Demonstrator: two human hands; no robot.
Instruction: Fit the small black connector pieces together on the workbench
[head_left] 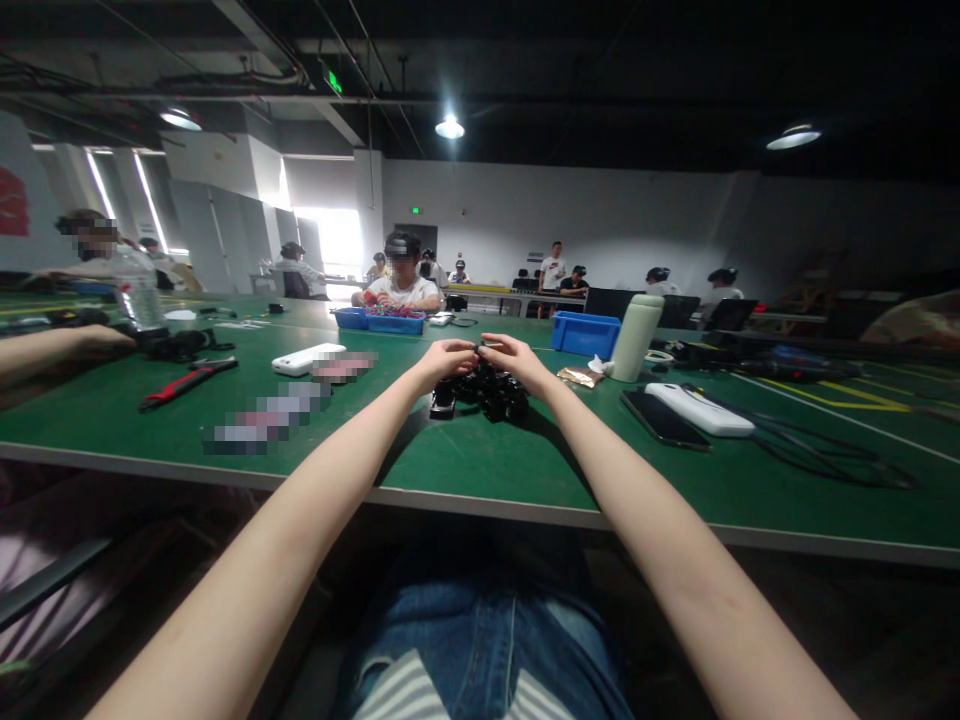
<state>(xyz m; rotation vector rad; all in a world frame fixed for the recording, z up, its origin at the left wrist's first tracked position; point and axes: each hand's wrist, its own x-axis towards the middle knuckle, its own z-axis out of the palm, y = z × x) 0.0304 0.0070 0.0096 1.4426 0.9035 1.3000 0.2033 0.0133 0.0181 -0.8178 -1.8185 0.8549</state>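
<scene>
Both hands meet over a heap of shiny black parts (491, 395) on the green table. My left hand (448, 360) has its fingers bent and closed, their tips touching a small black part (478, 352). From the other side, my right hand (517, 358) closes its fingertips on the same part. Its exact kind is too small and dark to make out. One blocky black piece with a pale glint (442, 403) lies at the heap's left edge, below my left hand.
Left on the green table (480, 470) lie a red-handled tool (187, 384) and a white power bank (307, 358). To the right are a blue bin (585, 332), a pale green bottle (636, 338), a phone (664, 418) and cables (817, 450). A co-worker's arm (67, 347) reaches in at left.
</scene>
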